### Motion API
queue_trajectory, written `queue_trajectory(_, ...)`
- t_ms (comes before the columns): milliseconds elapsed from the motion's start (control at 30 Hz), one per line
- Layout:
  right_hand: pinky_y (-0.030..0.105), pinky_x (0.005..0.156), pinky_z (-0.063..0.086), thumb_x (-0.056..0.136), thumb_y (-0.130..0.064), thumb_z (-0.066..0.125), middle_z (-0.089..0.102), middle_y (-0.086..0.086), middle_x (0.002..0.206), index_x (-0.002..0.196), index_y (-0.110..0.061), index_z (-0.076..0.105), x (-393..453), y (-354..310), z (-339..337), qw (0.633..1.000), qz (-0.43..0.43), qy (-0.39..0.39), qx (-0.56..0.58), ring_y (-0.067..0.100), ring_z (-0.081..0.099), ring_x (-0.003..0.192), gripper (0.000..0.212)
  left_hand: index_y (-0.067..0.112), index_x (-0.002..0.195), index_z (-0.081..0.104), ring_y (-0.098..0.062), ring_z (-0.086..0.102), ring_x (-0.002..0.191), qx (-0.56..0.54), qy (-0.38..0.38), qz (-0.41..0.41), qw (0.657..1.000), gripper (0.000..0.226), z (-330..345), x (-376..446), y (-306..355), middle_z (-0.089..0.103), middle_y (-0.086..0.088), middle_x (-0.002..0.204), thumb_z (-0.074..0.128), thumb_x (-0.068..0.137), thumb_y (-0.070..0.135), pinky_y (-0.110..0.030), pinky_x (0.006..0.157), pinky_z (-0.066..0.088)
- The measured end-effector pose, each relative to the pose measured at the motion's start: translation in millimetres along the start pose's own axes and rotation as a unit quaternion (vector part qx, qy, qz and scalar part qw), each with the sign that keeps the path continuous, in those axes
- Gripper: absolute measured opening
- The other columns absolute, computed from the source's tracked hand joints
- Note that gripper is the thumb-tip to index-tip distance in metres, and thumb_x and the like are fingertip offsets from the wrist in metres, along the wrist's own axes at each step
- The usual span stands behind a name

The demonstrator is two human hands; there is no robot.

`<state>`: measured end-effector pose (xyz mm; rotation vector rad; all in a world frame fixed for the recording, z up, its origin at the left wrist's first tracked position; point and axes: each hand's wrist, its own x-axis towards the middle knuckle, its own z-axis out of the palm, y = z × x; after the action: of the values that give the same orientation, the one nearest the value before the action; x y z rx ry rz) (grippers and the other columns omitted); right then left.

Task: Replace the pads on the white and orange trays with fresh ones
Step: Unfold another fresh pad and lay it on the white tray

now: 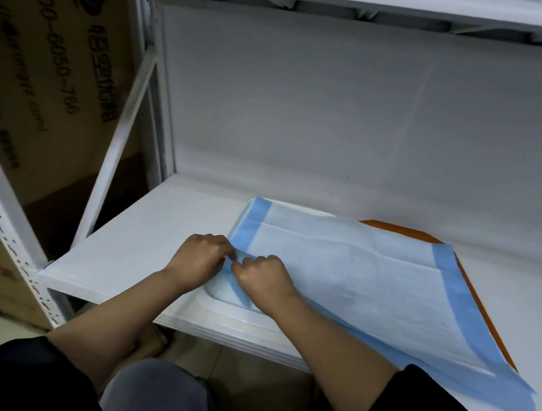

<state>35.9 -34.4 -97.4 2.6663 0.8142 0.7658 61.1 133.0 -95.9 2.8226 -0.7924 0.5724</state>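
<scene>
On a white shelf (146, 232), blue pad (372, 283) (creased), cardboard box (50, 65) leftward

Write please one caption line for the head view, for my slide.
Both hands, left and right, pinch the blue pad's near-left edge over a white tray and orange tray.

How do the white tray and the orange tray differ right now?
The white tray sits on the left, nearer the hands; the orange tray lies to the right. Of the white tray, a rim and corner show; of the orange, thin edges. Both sit on the shelf under one blue pad.
</scene>
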Motion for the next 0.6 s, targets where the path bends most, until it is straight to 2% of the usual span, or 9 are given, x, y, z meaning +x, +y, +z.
queue_trajectory(133,0.013,0.041,0.022,0.034,-0.025,0.084,0.048,-0.002,0.038,0.048,-0.020,0.059,16,11,-12,0.993,0.103,0.019,0.058,0.015,0.046,0.028,0.029,0.013,0.091,0.067,-0.027,0.060,0.090,-0.081,0.057,-0.167,0.981,0.017,-5,3,5,0.057,-0.006,0.113,0.058,0.080,0.005,-0.034,0.073,0.049)
queue_trajectory(233,0.015,0.044,0.015,0.047,-0.021,0.078,0.044,-0.002,0.036,0.046,-0.019,0.049,9,23,-16,0.982,0.160,0.054,0.087,0.017,0.042,0.028,0.029,0.011,0.098,0.050,-0.025,0.057,0.079,-0.255,0.069,-0.389,0.883,0.014,-3,-2,19,0.049,-0.009,0.109,0.056,0.086,0.013,-0.034,0.074,0.046)
queue_trajectory(300,0.015,0.043,0.015,0.061,-0.019,0.069,0.041,-0.003,0.037,0.048,-0.019,0.046,1,29,-22,0.975,0.176,0.090,0.105,0.016,0.039,0.028,0.026,0.007,0.104,0.046,-0.025,0.061,0.071,-0.411,-0.035,-0.476,0.777,0.023,3,-6,30,0.058,-0.013,0.101,0.054,0.091,0.025,-0.037,0.074,0.050)
queue_trajectory(367,0.016,0.042,0.017,0.074,-0.022,0.053,0.042,-0.003,0.040,0.050,-0.019,0.047,-3,31,-24,0.971,0.167,0.126,0.118,0.016,0.040,0.030,0.025,0.006,0.112,0.047,-0.031,0.067,0.081,-0.602,-0.140,-0.514,0.595,0.042,5,-8,42,0.063,-0.018,0.103,0.046,0.095,0.045,-0.040,0.079,0.054)
queue_trajectory(400,0.016,0.041,0.020,0.077,-0.025,0.048,0.044,-0.003,0.042,0.051,-0.019,0.049,-6,30,-23,0.973,0.150,0.135,0.113,0.016,0.043,0.032,0.026,0.007,0.112,0.047,-0.035,0.067,0.089,-0.677,-0.147,-0.516,0.504,0.050,6,-6,44,0.062,-0.020,0.108,0.041,0.094,0.054,-0.043,0.081,0.053)
queue_trajectory(433,0.017,0.041,0.025,0.078,-0.027,0.049,0.047,-0.003,0.044,0.052,-0.019,0.052,-9,27,-22,0.978,0.124,0.134,0.104,0.016,0.046,0.035,0.027,0.008,0.112,0.047,-0.037,0.065,0.092,-0.727,-0.127,-0.511,0.440,0.056,5,-2,46,0.061,-0.021,0.110,0.037,0.093,0.060,-0.044,0.081,0.053)
queue_trajectory(467,0.017,0.041,0.029,0.077,-0.028,0.054,0.050,-0.002,0.046,0.054,-0.019,0.054,-12,24,-19,0.982,0.092,0.133,0.094,0.017,0.049,0.038,0.025,0.008,0.110,0.049,-0.036,0.064,0.091,-0.756,-0.105,-0.503,0.406,0.059,4,2,44,0.061,-0.020,0.108,0.035,0.092,0.062,-0.044,0.078,0.054)
queue_trajectory(533,0.019,0.041,0.034,0.074,-0.032,0.067,0.055,-0.002,0.051,0.058,-0.021,0.058,-22,15,-14,0.988,0.019,0.131,0.080,0.017,0.053,0.043,0.021,0.011,0.105,0.057,-0.030,0.063,0.082,-0.759,-0.086,-0.496,0.413,0.053,1,10,38,0.063,-0.016,0.095,0.040,0.091,0.059,-0.037,0.065,0.057)
queue_trajectory(600,0.020,0.043,0.037,0.077,-0.038,0.064,0.059,-0.003,0.057,0.064,-0.021,0.061,-36,7,-8,0.984,-0.063,0.133,0.101,0.016,0.057,0.049,0.021,0.012,0.096,0.059,-0.023,0.058,0.073,-0.688,-0.090,-0.518,0.500,0.033,-3,10,32,0.061,-0.010,0.083,0.053,0.091,0.044,-0.027,0.053,0.051)
